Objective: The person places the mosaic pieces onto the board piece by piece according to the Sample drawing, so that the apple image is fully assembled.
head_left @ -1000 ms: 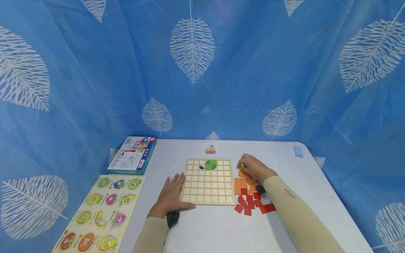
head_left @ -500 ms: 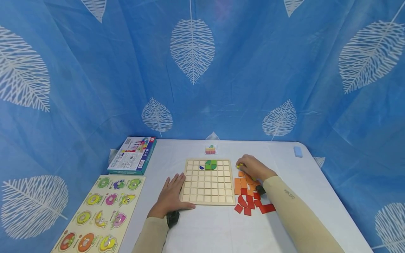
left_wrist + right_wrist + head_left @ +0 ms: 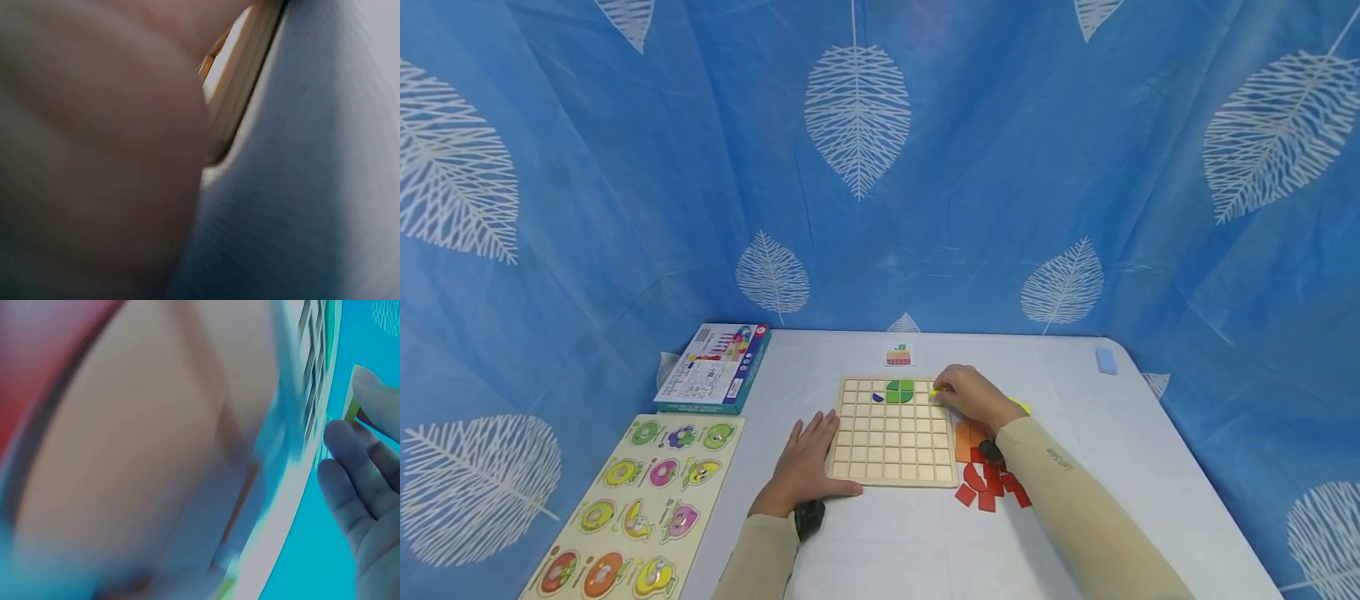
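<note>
In head view, the right hand (image 3: 973, 393) pinches a yellow tile (image 3: 934, 391) above the board's (image 3: 891, 450) far right part; the left hand (image 3: 801, 462) spreads along its left edge. Left wrist: that hand, blurred. Right wrist: the tile looks light, stiff, best edge-held.

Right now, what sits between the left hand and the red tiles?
The wooden grid board: left hand at its left edge, red tiles to its right. The head view shows it.
</note>
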Demonstrator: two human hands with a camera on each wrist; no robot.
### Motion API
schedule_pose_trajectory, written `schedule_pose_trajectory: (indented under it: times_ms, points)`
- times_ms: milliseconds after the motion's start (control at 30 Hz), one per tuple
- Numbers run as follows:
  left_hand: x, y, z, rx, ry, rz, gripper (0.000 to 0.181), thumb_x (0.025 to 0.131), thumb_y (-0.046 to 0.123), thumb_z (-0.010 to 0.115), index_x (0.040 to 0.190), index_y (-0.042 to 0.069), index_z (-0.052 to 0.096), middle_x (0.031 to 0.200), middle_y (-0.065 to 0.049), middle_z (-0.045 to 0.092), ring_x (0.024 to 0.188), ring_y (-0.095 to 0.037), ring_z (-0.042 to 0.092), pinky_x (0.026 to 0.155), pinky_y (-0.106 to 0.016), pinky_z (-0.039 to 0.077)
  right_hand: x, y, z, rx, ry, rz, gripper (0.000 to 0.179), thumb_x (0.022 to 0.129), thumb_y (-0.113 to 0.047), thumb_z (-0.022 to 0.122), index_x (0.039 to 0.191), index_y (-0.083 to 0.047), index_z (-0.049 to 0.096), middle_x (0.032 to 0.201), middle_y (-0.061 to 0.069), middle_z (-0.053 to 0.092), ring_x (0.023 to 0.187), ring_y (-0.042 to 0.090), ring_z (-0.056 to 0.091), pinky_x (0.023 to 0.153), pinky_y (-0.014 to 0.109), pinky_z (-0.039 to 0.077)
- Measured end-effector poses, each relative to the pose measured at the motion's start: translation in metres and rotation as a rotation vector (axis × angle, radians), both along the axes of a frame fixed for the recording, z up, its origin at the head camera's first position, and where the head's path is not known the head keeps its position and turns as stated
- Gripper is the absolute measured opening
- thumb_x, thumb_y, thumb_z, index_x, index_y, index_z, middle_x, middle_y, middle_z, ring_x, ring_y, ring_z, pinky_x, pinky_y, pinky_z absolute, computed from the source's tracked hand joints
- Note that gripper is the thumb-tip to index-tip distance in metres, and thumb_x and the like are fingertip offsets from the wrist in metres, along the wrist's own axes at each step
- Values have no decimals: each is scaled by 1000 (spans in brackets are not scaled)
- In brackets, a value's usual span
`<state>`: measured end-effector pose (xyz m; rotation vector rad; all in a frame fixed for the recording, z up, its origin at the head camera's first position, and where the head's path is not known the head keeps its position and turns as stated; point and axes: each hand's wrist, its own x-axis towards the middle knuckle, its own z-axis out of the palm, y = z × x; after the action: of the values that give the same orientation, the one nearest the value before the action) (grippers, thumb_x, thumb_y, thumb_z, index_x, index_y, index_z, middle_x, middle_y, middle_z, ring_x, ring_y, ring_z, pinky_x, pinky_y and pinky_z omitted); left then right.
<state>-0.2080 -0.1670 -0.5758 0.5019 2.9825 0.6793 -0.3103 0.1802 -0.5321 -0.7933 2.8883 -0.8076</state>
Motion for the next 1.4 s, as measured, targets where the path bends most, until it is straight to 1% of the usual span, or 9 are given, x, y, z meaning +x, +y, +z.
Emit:
schedule_pose_trajectory:
  times_ms: [267, 400, 500, 700, 800, 967, 1033, 1200, 1400]
  points:
    - [0, -1, -1, -6, -5, 1, 139, 60, 82, 83, 163, 2, 35, 168, -13, 33, 157, -32, 21, 126, -56, 8, 3, -46, -1, -28, 66, 68, 9, 98, -12, 78, 106, -9, 81, 98, -4, 70, 92, 13, 66, 81, 31, 58]
    - [-1, -2, -2, -9, -2, -3, 139, 62, 83, 82, 163, 2, 34, 168, -13, 33, 157, -33, 21, 126, -56, 8, 4, -66, 1, -41, 69, 136, 9, 98, -9, 77, 106, -8, 81, 98, -2, 70, 91, 13, 66, 79, 31, 58]
    - [-2, -3, -2, -6, -4, -7, 139, 62, 84, 81, 164, 1, 34, 169, -13, 33, 157, -33, 21, 126, -57, 7, 4, -82, 1, -42, 63, 161, 10, 99, -9, 76, 107, -7, 80, 99, 0, 71, 92, 14, 67, 80, 31, 58]
    - [-1, -5, -4, -7, -11, -5, 140, 61, 84, 81, 164, 2, 33, 169, -13, 32, 157, -33, 21, 126, -57, 7, 7, -120, 0, 25, 65, 146, 14, 100, -15, 76, 112, -8, 80, 104, 1, 72, 97, 14, 69, 85, 28, 58]
    - [-1, -5, -6, 3, -9, -14, 140, 61, 84, 81, 164, 2, 33, 169, -13, 32, 157, -34, 21, 126, -58, 7, 8, -135, 0, 59, 80, 144, 14, 100, -16, 76, 111, -8, 79, 104, 2, 72, 99, 15, 69, 86, 28, 58]
    - [-3, -4, -7, 0, -1, -16, 141, 61, 86, 80, 165, 4, 33, 170, -10, 30, 158, -31, 20, 126, -55, 5, 7, -154, -3, 77, 97, 108, 10, 99, -13, 77, 107, -7, 80, 102, 2, 72, 98, 16, 69, 86, 29, 58]
    - [-4, -5, -7, -10, -1, -12, 141, 61, 87, 79, 165, 6, 32, 170, -9, 30, 158, -30, 19, 127, -53, 4, 8, -160, -4, 79, 99, 88, 9, 99, -11, 76, 106, -7, 80, 101, 2, 73, 98, 17, 70, 87, 30, 58]
    - [-5, -5, -6, -5, 20, -18, 139, 62, 85, 81, 164, 4, 33, 169, -11, 31, 157, -32, 20, 126, -55, 6, 7, -172, -7, 91, 102, 33, 7, 99, -10, 76, 103, -6, 80, 99, 4, 75, 98, 18, 71, 89, 32, 58]
    - [-3, -5, -5, 0, 7, -25, 139, 62, 85, 81, 164, 4, 34, 169, -11, 32, 157, -33, 21, 126, -56, 6, 8, -177, -14, 102, 54, -1, 7, 97, -12, 79, 101, -6, 80, 97, 3, 72, 95, 18, 69, 87, 32, 58]
